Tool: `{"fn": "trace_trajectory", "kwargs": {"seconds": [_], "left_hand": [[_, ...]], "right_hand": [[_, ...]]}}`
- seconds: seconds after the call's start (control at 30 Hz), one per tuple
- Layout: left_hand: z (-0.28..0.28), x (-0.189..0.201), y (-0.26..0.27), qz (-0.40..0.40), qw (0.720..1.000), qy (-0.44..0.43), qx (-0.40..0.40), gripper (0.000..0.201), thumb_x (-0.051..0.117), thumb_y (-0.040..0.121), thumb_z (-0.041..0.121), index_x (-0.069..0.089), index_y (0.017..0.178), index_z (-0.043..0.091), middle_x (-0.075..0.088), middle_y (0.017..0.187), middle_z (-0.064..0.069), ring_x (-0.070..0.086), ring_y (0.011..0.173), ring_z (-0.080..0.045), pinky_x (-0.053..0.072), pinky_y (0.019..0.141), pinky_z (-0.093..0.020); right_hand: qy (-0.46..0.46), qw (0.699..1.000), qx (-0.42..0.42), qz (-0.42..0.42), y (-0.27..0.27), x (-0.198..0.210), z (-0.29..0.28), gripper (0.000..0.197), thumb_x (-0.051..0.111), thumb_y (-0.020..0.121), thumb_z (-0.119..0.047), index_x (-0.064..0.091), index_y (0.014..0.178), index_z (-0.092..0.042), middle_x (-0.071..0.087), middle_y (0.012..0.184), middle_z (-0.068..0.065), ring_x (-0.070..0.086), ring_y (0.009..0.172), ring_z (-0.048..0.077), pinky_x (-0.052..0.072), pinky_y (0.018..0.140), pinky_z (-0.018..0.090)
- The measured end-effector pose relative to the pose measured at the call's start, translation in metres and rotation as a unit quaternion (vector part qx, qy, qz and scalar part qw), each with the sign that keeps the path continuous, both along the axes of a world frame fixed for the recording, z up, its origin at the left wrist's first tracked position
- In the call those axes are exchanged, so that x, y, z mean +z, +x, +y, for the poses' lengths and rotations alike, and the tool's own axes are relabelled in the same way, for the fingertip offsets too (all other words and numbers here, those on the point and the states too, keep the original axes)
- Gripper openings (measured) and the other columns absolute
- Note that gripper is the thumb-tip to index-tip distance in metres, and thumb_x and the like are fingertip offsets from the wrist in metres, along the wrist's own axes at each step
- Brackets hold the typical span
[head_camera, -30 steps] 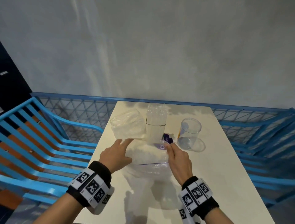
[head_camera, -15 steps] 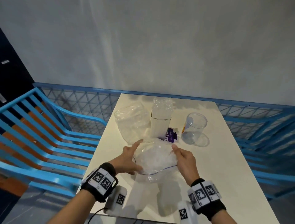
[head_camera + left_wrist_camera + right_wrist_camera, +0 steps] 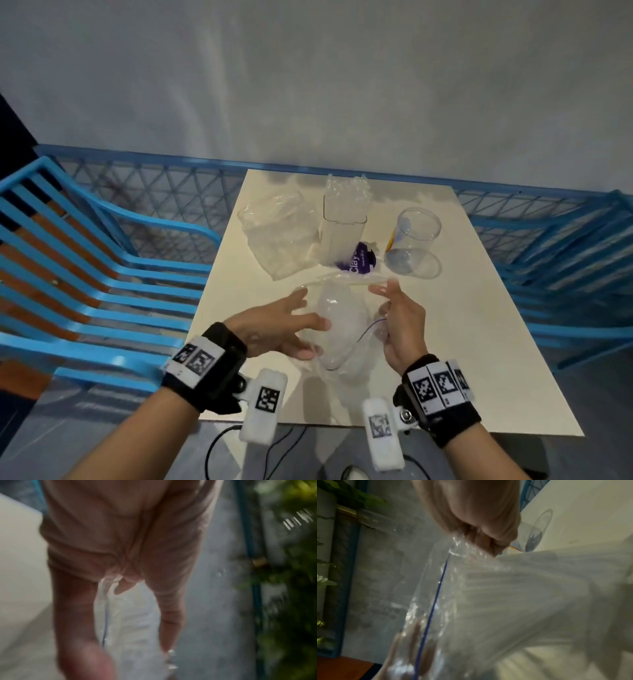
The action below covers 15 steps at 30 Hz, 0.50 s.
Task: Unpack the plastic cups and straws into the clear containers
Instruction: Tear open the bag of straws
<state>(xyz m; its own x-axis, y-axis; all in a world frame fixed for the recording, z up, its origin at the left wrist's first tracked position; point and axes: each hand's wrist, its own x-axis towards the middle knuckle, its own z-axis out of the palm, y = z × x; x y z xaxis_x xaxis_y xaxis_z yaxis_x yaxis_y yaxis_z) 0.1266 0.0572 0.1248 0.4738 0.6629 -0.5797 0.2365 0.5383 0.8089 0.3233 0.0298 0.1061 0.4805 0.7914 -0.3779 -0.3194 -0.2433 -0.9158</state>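
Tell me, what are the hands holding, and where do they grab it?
A clear plastic bag. The right hand pinches its edge by the blue line; the left hand grips the opposite side.

A purple label (image 3: 359, 263), just above the middle of the head view at the foot of the tall container (image 3: 344, 236), bears "Clay" in white letters running sideways. A smaller white line beside that word is too small to read. The round cup (image 3: 416, 236) to its right carries an orange mark, unreadable. Both wristbands (image 3: 196, 359) and the white blocks (image 3: 266, 399) under the wrists show black-and-white square codes, without letters or numbers. Both wrist views show no writing.
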Motion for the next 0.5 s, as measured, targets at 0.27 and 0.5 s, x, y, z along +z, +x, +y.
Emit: {"fn": "trace_trajectory", "kwargs": {"seconds": [0.27,0.5], "left_hand": [[-0.012,-0.010,0.013,-0.098,0.987,0.052,0.113,0.096,0.069,0.077,-0.017,0.026,0.152,0.025,0.031,0.154,0.008,0.068,0.079,-0.016,0.057,0.060,-0.024],[-0.024,-0.009,0.021,0.015,0.996,0.033,0.086,0.085,0.068,0.087,0.038,0.013,0.151,0.043,0.043,0.135,-0.012,0.065,0.075,-0.028,0.060,0.057,-0.031]], "right_hand": [[0.004,0.999,-0.028,-0.036,0.000,-0.008,-0.018,0.024,0.043,0.099,-0.014,0.067,0.097,-0.015,0.036,0.057,0.003,0.031,0.047,0.015,0.023,0.034,0.016],[0.050,0.973,-0.145,-0.171,0.001,-0.016,-0.022,0.032,0.036,0.100,-0.021,0.060,0.088,-0.040,0.048,0.063,-0.001,0.045,0.056,0.015,0.041,0.057,0.032]]}}
